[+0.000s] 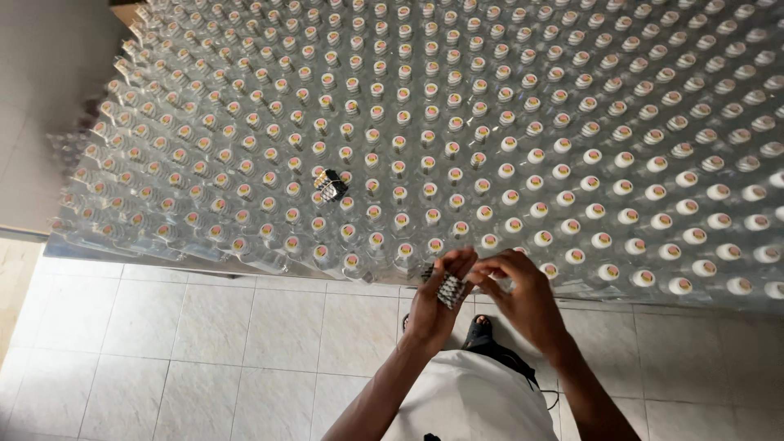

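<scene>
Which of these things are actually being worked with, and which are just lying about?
In use:
left hand
right hand
stack of small caps in the left hand
bottles

Lying about:
another dark stack resting on the bottles
tiled floor
sandal

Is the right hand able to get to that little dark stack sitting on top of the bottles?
Probably yes, with a stretch. The right hand is at the near edge of the bottles, and the dark stack lies a few rows in, to the left. Nothing covers it; only open bottle tops lie between.
</scene>
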